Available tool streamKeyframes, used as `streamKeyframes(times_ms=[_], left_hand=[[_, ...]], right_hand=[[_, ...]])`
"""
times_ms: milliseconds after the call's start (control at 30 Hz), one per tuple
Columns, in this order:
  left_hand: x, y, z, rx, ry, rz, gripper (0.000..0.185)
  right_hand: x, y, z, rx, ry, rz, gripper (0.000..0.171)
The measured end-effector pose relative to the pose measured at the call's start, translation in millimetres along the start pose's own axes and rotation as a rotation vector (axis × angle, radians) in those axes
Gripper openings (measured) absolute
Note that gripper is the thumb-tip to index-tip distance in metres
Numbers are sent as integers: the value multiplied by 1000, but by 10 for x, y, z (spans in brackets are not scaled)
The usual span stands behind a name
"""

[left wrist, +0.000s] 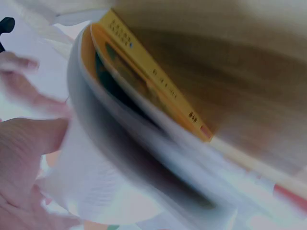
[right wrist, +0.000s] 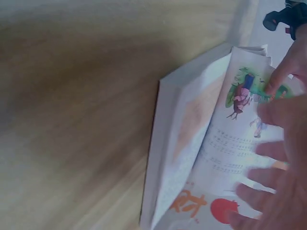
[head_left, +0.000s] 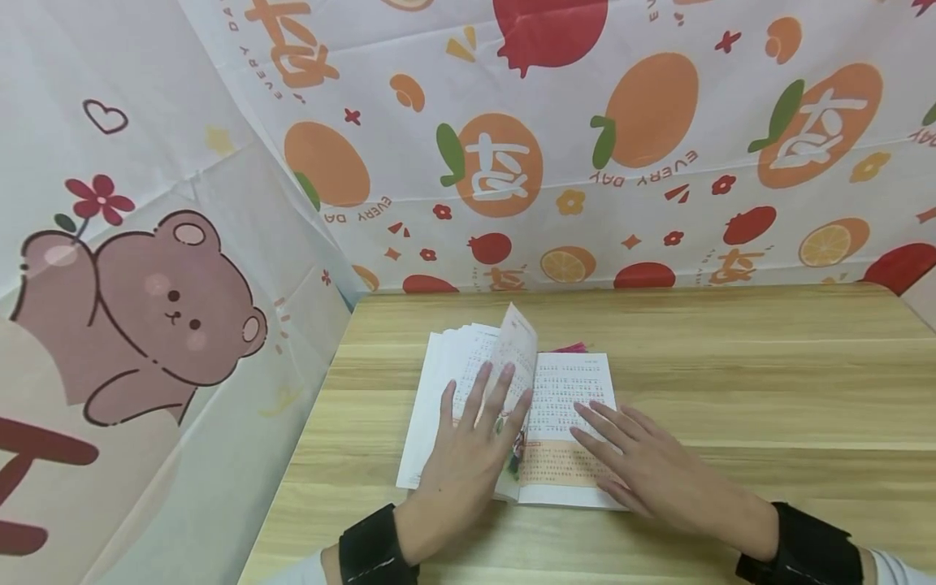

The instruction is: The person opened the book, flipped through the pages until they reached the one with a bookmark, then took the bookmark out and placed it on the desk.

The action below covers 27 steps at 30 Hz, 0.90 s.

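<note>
An open book with printed text lies on the table, its right page carrying an orange block of text low down. One leaf stands up near the middle fold, leaning over the left side. My left hand is spread over the left pages, fingers straight and reaching that leaf. Over the lower right page lies my right hand, fingers extended and together. The left wrist view shows the book's yellow spine and curved, blurred pages. A coloured drawing shows on a page in the right wrist view.
The wood-grain table runs to a fruit-printed cloth at the back. A bear-printed cloth hangs on the left. Something pink sticks out behind the book's top edge. Black bands circle both wrists.
</note>
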<state>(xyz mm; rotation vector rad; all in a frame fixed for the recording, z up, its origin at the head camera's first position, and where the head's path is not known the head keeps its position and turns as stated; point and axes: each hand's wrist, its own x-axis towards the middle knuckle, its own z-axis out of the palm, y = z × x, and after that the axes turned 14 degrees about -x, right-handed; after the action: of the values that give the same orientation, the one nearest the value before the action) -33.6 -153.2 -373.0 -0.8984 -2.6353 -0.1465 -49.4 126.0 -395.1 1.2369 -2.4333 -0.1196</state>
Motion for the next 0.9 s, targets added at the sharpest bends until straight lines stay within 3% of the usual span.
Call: streamKeyframes(times_ms=[67,167,267,333,900], left_hand=[[-2,-13,-1,79,-53,29,72],[-24,-29,41,146,-195,82,47],[-63,-39,98,135,-324,135,39],[-86,-48,129,103,-376,157,40],[-73,-50,176,-108,-469,78,42]], right_hand=[[-46,-2,23,22,-71,-28,57],[-99,0,64,63,-155,-63,54],[-128,7,100,102,-204,-78,55],[-136,14,118,119,-226,-74,58],[-48,101,105,246,-348,-4,63]])
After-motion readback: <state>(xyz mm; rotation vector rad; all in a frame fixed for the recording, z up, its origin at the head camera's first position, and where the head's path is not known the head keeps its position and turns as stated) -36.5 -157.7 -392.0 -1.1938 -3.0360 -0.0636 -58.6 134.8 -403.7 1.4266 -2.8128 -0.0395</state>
